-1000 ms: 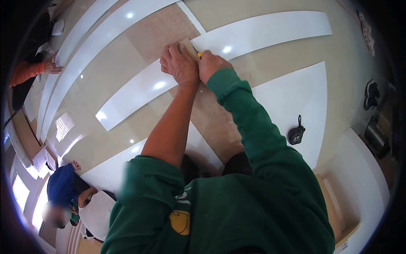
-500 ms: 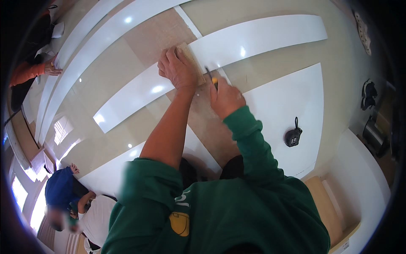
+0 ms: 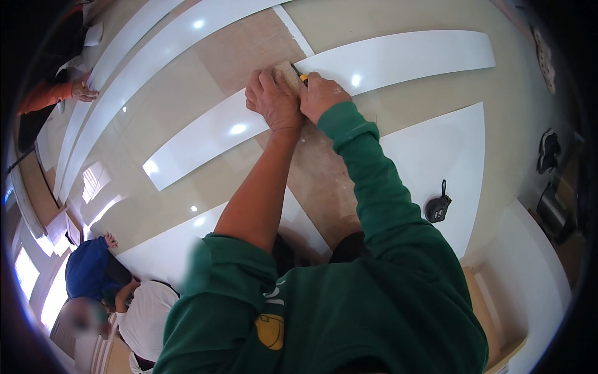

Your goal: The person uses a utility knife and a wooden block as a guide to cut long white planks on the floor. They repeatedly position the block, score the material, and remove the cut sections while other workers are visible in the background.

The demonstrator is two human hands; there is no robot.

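A long white panel strip [image 3: 411,59] lies across the floor in front of me. On it rests a short tan board piece [image 3: 287,76], set crosswise. My left hand [image 3: 273,103] grips this board, its fingers curled over it and pressing it down on the strip. My right hand [image 3: 325,95] is closed round a utility knife [image 3: 303,79] with yellow and dark parts. The knife sits along the board's right edge, close beside my left hand; its blade tip is hard to make out.
A black tape measure [image 3: 438,209] lies on a white panel [image 3: 405,156] at the right. More white strips [image 3: 143,56] curve along the left. A co-worker's hand [image 3: 84,90] touches one there. Two people [image 3: 149,311] are low at the left. Shoes [image 3: 548,151] stand far right.
My right hand has moved forward and left with the utility knife, from near the strip's near edge to the board piece's far end. My left hand still holds the board.
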